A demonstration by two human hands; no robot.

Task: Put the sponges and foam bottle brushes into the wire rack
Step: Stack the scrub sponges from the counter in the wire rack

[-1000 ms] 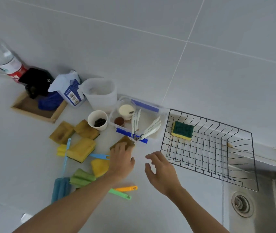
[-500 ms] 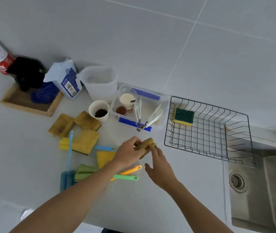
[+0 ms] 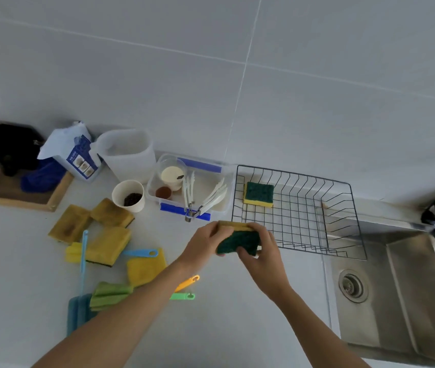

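Note:
Both hands hold one yellow sponge with a dark green scouring face (image 3: 239, 241) above the counter, just left of the black wire rack (image 3: 341, 208). My left hand (image 3: 204, 244) grips its left end and my right hand (image 3: 262, 252) grips its right side, green face toward me. Inside the rack at the back left lies another green and yellow sponge (image 3: 259, 193). Several stained yellow sponges (image 3: 109, 244) lie on the counter to the left. Among them are foam bottle brushes: a blue one (image 3: 81, 306), a green one (image 3: 110, 293) and a yellow one (image 3: 73, 252).
A clear box with white tongs (image 3: 205, 200), a paper cup of dark bits (image 3: 129, 195) and a white jug (image 3: 127, 152) stand behind the sponges. A wooden tray (image 3: 12, 195) sits far left. The steel sink (image 3: 396, 296) lies right of the rack.
My left hand picked a sponge off the counter and lifted it rightward. My right hand came in and took hold of its other side, and the sponge turned green face up.

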